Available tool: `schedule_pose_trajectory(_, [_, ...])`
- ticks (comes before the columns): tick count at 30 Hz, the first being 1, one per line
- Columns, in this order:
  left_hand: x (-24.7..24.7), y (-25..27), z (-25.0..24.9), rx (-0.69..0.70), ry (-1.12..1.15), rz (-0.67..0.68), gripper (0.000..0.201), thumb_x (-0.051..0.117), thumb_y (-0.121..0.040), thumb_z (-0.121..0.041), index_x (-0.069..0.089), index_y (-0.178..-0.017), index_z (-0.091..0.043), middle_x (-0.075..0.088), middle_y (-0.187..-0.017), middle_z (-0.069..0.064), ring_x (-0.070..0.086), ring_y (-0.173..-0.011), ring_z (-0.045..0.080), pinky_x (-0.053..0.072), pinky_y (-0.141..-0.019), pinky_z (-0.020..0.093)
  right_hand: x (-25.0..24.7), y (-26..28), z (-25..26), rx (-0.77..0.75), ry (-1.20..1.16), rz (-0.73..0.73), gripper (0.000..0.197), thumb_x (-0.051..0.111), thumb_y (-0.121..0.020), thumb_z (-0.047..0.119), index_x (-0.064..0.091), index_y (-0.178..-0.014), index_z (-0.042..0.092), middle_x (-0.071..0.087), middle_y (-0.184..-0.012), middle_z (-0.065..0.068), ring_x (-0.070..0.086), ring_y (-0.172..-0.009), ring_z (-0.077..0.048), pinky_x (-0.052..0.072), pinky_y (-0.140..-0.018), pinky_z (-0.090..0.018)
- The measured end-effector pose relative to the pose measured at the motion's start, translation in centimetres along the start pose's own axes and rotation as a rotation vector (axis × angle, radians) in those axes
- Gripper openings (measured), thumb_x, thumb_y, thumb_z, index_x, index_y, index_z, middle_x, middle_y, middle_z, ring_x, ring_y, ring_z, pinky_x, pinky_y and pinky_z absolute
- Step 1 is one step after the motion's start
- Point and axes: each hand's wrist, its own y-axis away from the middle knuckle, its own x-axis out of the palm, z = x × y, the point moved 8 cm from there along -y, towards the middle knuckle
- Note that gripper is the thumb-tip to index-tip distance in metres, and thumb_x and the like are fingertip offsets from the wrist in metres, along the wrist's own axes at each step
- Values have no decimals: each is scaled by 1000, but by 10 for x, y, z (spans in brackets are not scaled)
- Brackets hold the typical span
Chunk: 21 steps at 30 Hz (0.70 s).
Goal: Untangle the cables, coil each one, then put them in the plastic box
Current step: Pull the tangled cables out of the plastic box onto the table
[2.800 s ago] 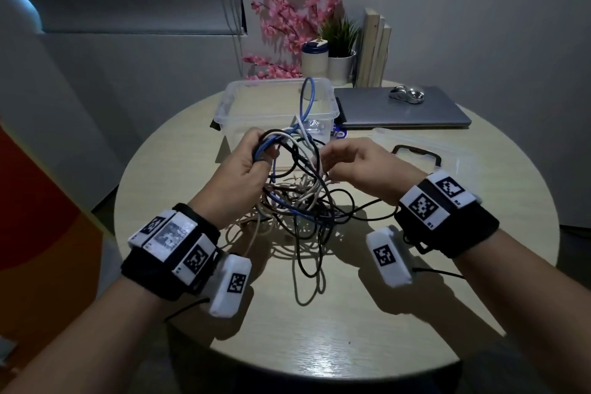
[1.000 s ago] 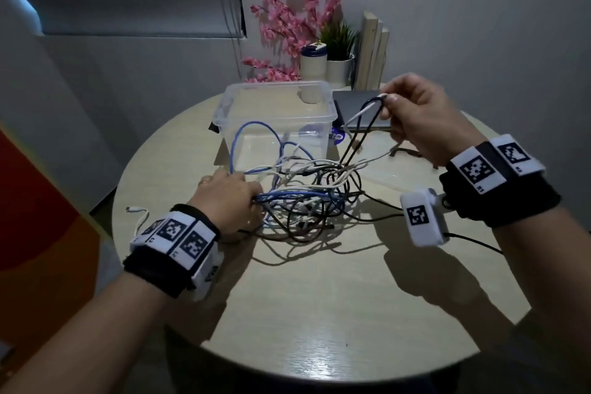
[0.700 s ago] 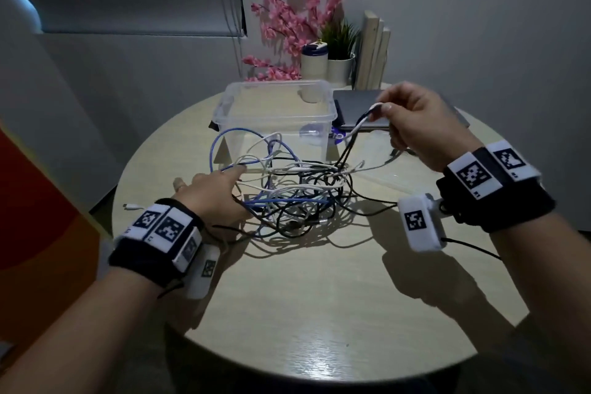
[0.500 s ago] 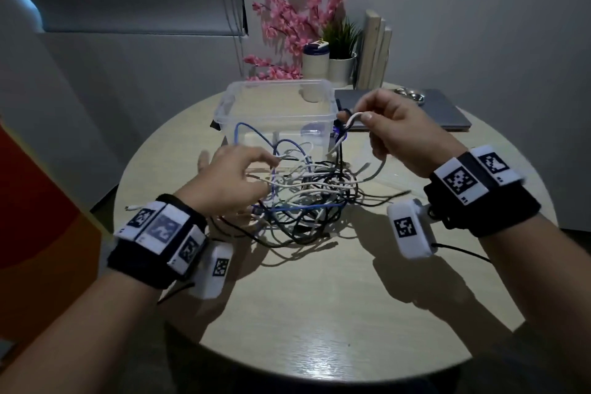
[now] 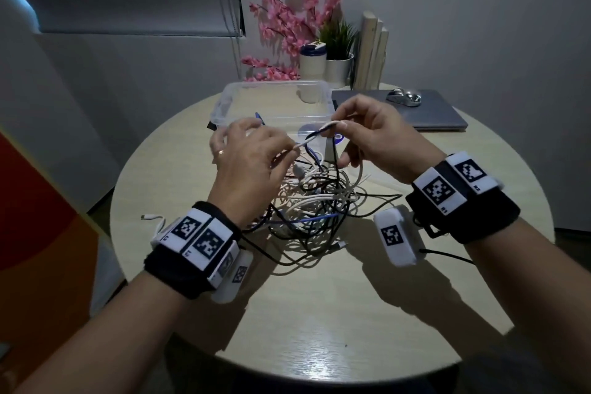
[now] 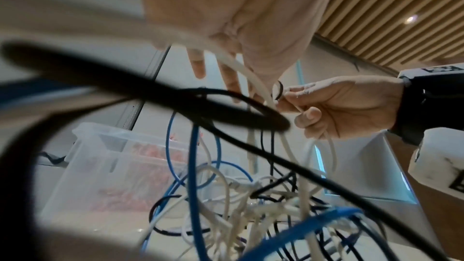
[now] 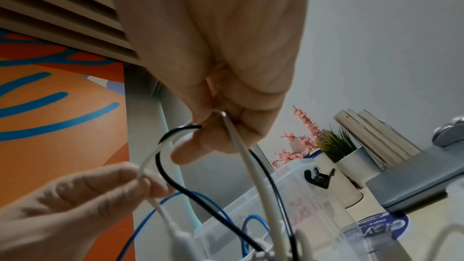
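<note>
Above a tangle of cables [image 5: 307, 201] lying on the round worktop [image 5: 319, 313] before the plastic box [image 5: 224, 102], the right hand [image 5: 371, 134] and left hand [image 5: 252, 157] are both pinching one thin white cable [image 5: 315, 135], likely light, limp, snag-prone, best held near its plug.

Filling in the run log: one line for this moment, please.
phase: untangling | left hand: pinches white cable | right hand: pinches same cable, with a black one | tangle: on table | plastic box: no cables inside
</note>
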Motion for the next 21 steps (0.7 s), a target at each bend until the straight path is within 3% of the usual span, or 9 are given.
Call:
schedule_pose_trajectory(2, [-6, -3, 0, -3, 193, -15, 18, 58, -90, -36, 70, -89, -22, 67, -85, -12, 60, -89, 20, 39, -80, 35, 1, 0, -4, 41, 19, -2, 10, 45, -98, 5, 52, -106, 6, 68, -94, -13, 60, -52, -22, 45, -42, -21])
schedule_pose_trajectory(4, [-6, -6, 8, -134, 436, 14, 10, 63, -90, -26, 70, -86, -21, 68, -77, -5, 62, -73, 14, 50, -69, 33, 3, -1, -7, 65, 55, 1, 15, 44, -99, 7, 54, -110, 5, 68, -94, -13, 60, -53, -21, 46, -42, -20])
schedule_pose_trajectory(6, [5, -4, 8, -276, 711, 139, 7, 65, -88, -13, 68, -87, -20, 68, -72, -1, 60, -64, 10, 52, -64, 29, 3, -2, -7, 65, 61, -15, 14, 43, -99, 8, 55, -106, 6, 68, -95, -12, 61, -54, -20, 45, -43, -21])
schedule_pose_trajectory(8, [20, 3, 0, -385, 950, 313, 20, 64, -86, -2, 61, -100, -16, 68, -70, 4, 62, -59, 11, 53, -60, 24, 3, -2, -6, 61, 53, -18, 12, 43, -99, 10, 56, -101, 10, 70, -95, -10, 62, -56, -22, 43, -45, -23])
schedule_pose_trajectory(10, [30, 10, -10, -424, 1047, 459, 30, 63, -84, 3, 57, -106, -17, 68, -68, 4, 65, -60, 14, 55, -61, 23, 7, -2, -4, 54, 57, 16, 12, 43, -99, 10, 55, -97, 11, 70, -93, -9, 62, -60, -25, 44, -48, -24])
schedule_pose_trajectory(13, [36, 11, -14, -402, 991, 503, 20, 63, -83, 7, 62, -95, -10, 67, -65, 2, 66, -61, 14, 55, -61, 22, 12, 0, -1, 13, 74, 50, 12, 46, -98, 9, 57, -95, 9, 69, -83, -6, 61, -61, -24, 44, -53, -29])
schedule_pose_trajectory(18, [18, -2, 3, -328, 667, 241, 13, 79, -72, -7, 72, -73, -18, 68, -67, -7, 60, -61, 0, 47, -61, 12, 7, 1, 3, -13, 176, 56, 11, 53, -95, 12, 63, -97, 7, 65, -71, -10, 55, -61, -24, 43, -52, -27])
schedule_pose_trajectory(21, [12, -3, 3, -318, 637, 225, 13, 82, -69, -6, 72, -71, -14, 64, -56, -12, 54, -52, -6, 39, -52, 7, 10, 4, 4, -1, 149, 99, 14, 51, -96, 11, 65, -99, 7, 62, -68, -10, 54, -55, -14, 42, -52, -23])
